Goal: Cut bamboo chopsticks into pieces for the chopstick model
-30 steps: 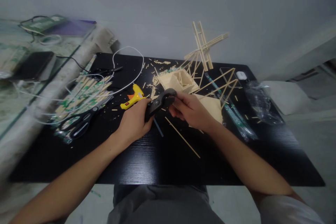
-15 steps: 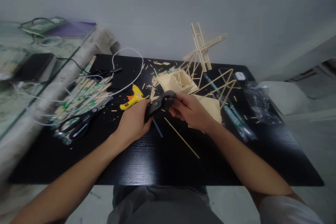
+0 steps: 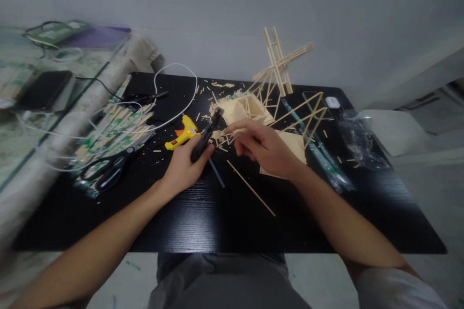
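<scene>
My left hand point(image 3: 185, 166) is closed round the handles of a dark cutter point(image 3: 206, 135), whose jaws point up and away toward a pile of short wooden stick pieces point(image 3: 221, 139). My right hand point(image 3: 266, 147) hovers just right of the cutter's tip, fingers curled, with the forefinger stretched toward the stick pieces; whether it pinches a piece I cannot make out. A long thin stick point(image 3: 251, 188) lies on the black table point(image 3: 217, 222) below my right hand. Behind the hands stands a wooden stick model point(image 3: 275, 72) beside an open box of the same wood point(image 3: 244, 108).
A yellow glue gun point(image 3: 181, 136) with a white cord point(image 3: 177, 91) lies left of the cutter. Black scissors point(image 3: 108, 169) and packs of sticks point(image 3: 116, 128) sit at the left. A clear plastic bag point(image 3: 357, 142) and a small white object point(image 3: 332, 102) are at the right.
The cutter has swung from lying across toward my right hand to pointing up and away. My right hand has let go of its head, its forefinger now extended.
</scene>
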Motion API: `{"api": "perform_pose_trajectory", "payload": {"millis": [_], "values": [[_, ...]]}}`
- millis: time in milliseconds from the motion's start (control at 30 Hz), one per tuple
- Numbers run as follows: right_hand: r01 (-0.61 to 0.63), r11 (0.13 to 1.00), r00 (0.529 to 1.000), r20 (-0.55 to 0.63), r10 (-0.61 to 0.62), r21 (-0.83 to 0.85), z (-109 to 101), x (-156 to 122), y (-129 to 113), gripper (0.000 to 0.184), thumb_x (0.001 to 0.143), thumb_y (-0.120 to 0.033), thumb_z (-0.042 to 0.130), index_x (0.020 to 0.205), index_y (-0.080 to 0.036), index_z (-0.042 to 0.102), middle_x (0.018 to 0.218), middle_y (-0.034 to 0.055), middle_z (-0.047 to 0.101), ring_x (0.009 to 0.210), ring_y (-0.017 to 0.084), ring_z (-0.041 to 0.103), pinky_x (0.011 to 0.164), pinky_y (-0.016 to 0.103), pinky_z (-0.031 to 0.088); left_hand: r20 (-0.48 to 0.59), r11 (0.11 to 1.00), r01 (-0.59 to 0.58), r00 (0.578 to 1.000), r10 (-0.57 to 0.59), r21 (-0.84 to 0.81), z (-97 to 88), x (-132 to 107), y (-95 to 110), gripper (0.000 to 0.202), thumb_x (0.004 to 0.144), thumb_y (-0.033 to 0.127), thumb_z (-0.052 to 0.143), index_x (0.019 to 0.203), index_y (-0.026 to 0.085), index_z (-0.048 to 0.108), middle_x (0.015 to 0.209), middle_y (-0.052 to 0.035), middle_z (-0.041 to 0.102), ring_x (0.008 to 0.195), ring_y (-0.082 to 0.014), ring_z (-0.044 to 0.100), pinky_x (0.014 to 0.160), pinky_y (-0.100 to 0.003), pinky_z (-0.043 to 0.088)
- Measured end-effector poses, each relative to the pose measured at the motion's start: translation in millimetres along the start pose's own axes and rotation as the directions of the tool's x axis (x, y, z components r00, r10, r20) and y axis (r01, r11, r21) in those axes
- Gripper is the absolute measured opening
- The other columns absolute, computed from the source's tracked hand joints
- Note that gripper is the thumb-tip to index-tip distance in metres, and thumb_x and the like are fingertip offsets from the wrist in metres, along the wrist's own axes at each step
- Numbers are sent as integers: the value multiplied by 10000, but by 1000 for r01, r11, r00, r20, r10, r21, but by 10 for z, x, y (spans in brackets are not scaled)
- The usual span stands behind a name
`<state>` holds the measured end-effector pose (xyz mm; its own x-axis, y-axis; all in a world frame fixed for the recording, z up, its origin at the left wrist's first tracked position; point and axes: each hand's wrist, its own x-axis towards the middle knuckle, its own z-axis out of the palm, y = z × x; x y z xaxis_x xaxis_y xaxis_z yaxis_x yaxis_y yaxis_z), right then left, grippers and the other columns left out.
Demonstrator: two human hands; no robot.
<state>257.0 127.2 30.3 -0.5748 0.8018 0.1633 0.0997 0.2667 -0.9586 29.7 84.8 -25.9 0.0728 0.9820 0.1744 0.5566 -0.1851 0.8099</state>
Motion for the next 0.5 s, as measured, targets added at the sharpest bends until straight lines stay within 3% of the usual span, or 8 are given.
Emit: {"api": "perform_pose_trajectory", "payload": {"millis": [133,233,367,500], "values": [[-46,997,999,1,46,56,-9,-12,-17,147,1074,-329,548,1118,-204,611,741,-20,687,573,93,612,515,202,489,44,938,147,989,-140,-314,47,21,-68,317,965,513,618,880,213,563,610,60,473,518,-116,451,509,-264,386],[-131,989,991,22,129,70,11,-8,38,74,1047,-276,579,1046,-210,544,777,-1,734,623,118,687,571,231,581,80,867,198,980,-181,-458,70,35,-72,327,930,513,676,877,212,560,586,76,444,458,-94,409,444,-250,340],[-218,976,975,46,217,17,54,2,172,100,1008,-240,627,977,-207,537,760,3,736,590,130,694,516,237,597,103,863,216,976,-191,-457,62,38,-29,319,919,493,699,869,202,579,583,71,483,457,-86,414,435,-239,332],[-214,974,977,-3,214,73,95,9,238,201,964,-306,723,948,-201,553,720,-10,723,569,126,687,531,245,607,159,911,190,977,-140,-366,58,6,19,312,914,474,710,852,189,598,665,30,621,499,-86,456,474,-241,354]]}}
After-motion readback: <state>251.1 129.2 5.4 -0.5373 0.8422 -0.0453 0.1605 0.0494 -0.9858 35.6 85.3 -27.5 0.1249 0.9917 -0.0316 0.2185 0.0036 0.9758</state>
